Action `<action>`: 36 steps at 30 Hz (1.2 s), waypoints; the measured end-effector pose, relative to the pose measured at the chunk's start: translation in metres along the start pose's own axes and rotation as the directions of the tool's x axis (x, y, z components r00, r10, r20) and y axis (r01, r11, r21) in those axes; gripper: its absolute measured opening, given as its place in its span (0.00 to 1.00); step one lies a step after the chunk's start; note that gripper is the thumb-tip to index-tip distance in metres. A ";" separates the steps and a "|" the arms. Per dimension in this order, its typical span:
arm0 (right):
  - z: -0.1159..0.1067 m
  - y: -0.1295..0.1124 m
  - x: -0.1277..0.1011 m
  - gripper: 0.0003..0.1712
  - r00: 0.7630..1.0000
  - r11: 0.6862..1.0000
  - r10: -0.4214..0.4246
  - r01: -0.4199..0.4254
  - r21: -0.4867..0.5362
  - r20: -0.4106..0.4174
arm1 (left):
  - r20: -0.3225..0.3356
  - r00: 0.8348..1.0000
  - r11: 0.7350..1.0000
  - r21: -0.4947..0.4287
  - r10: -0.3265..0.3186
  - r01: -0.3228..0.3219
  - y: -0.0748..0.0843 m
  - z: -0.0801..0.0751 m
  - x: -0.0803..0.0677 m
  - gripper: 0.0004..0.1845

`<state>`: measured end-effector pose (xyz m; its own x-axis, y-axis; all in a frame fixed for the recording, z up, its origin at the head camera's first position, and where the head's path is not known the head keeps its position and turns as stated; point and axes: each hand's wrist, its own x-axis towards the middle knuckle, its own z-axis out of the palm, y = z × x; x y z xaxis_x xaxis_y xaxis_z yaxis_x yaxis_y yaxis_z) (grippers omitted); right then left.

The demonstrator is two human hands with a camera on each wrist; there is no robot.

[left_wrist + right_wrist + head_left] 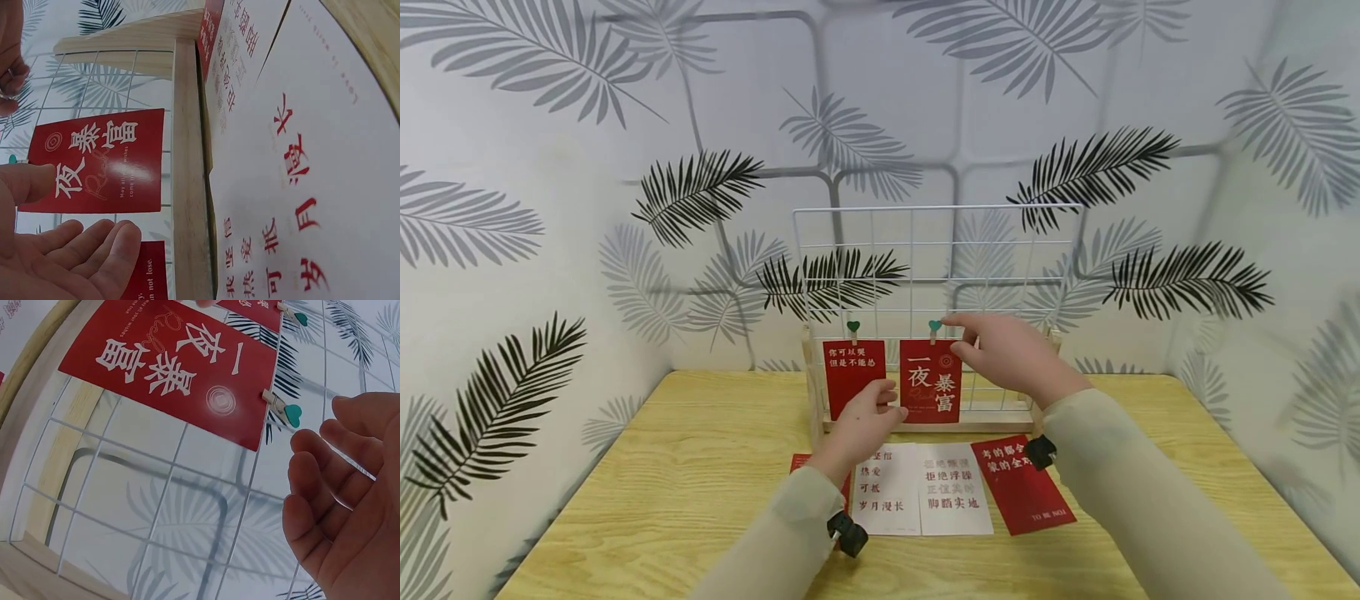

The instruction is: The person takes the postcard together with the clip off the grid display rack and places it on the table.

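Note:
A red card with large white characters (930,383) hangs on a white wire grid (936,207), held by a wooden clip with a teal heart (292,415). My right hand (1003,350) is beside that clip; in the right wrist view its fingers are loosely bent, apart from the clip, and hold nothing. Close to the card's lower left edge is my left hand (863,423), fingers relaxed. Its thumb (28,184) overlaps the card in the left wrist view; whether it touches cannot be told. Another red card (852,371) hangs to the left under a dark green heart clip (853,327).
The grid stands in a wooden base (1000,418) on a wood-grain table (715,467). In front lie two white printed cards, one left (887,518) and one right (955,521), and a tilted red card (1033,498). Another red card (800,460) is mostly hidden behind the left arm.

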<state>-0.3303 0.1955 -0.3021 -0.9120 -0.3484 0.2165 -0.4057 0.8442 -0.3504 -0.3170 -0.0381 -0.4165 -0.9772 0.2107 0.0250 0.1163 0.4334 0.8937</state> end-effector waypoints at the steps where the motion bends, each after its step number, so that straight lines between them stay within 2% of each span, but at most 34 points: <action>1: 0.000 -0.002 0.003 0.28 1.000 1.000 -0.007 0.007 -0.007 0.008 | -0.001 1.000 1.000 0.000 0.002 -0.002 0.000 0.001 0.001 0.30; 8: 0.000 -0.009 0.018 0.27 0.999 0.997 -0.020 0.023 -0.069 0.033 | -0.011 0.999 0.999 -0.022 -0.032 0.031 0.002 0.006 0.005 0.29; 15: 0.008 -0.010 0.023 0.30 0.998 0.986 -0.038 0.044 -0.160 0.043 | -0.035 0.999 1.000 -0.030 -0.011 0.010 0.001 0.007 0.011 0.26; 23: 0.018 -0.011 0.027 0.31 1.000 0.984 -0.008 0.011 -0.175 0.017 | -0.105 0.994 0.999 0.021 -0.022 0.024 -0.001 0.016 0.019 0.19; 36: 0.027 -0.012 0.034 0.29 0.999 0.959 -0.027 0.017 -0.283 -0.032 | -0.166 0.985 0.994 0.103 0.056 -0.040 0.001 0.017 0.024 0.09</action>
<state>-0.3580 0.1629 -0.3152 -0.8985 -0.3577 0.2546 -0.3870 0.9191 -0.0744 -0.3378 -0.0180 -0.4227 -0.9850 0.0867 0.1492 0.1726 0.5127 0.8411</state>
